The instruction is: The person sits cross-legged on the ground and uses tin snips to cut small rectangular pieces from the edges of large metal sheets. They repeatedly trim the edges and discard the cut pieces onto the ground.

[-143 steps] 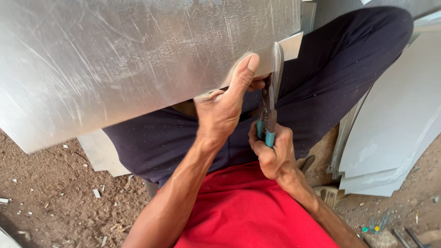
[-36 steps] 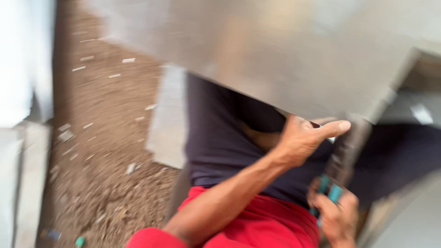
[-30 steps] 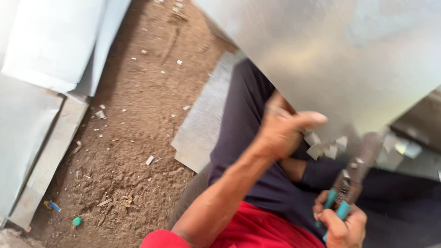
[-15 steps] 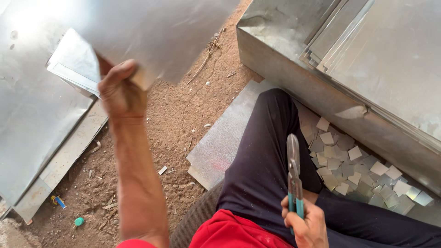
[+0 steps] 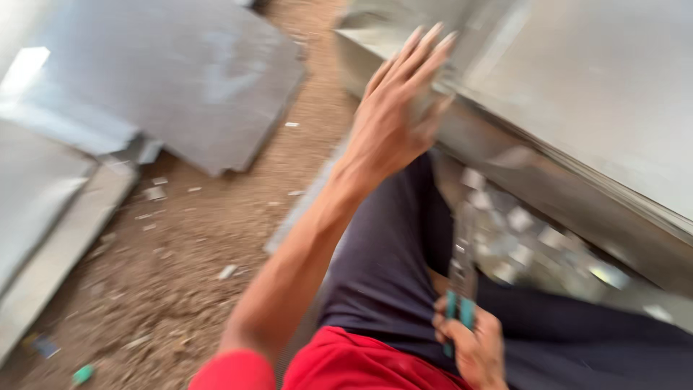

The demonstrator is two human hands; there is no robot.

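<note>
Left hand [image 5: 390, 123]: raised, fingers spread and holding nothing, fingertips at the edge of the long grey sheet-metal box [image 5: 577, 144].
Right hand [image 5: 473, 350]: low by the lap, fingers wrapped around the teal-handled metal snips [image 5: 460, 278], blades pointing up.
Small square metal offcuts [image 5: 520, 224]: scattered between leg and box.
Flat grey metal sheet [image 5: 180, 79]: on the dirt floor, well apart to the left.

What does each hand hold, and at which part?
The right hand holds the tin snips by their teal handles. The left hand holds nothing; its open fingers reach to the metal box edge.
</note>
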